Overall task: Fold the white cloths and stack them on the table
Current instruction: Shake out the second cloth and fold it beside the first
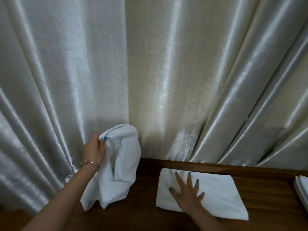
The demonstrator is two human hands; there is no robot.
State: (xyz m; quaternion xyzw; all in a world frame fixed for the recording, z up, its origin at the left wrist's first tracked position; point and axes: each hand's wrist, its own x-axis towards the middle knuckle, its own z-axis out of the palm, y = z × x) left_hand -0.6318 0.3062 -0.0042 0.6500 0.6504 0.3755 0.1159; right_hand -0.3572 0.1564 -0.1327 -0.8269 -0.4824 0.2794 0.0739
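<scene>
Right hand [187, 191], fingers spread, presses flat on folded white cloth [216, 194] on wooden table [145, 189]; left hand [95, 150] pinches crumpled white cloth [116, 172] aloft at table's left edge; pale curtain [166, 72] behind

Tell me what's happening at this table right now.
A person is partway through folding white cloths. The left hand grips an unfolded cloth by its top, letting it hang above the left end of the wooden table. The right hand presses flat, fingers spread, on a folded cloth lying on the table. More folded white cloth shows at the right edge, mostly out of view. A shiny curtain hangs behind.
</scene>
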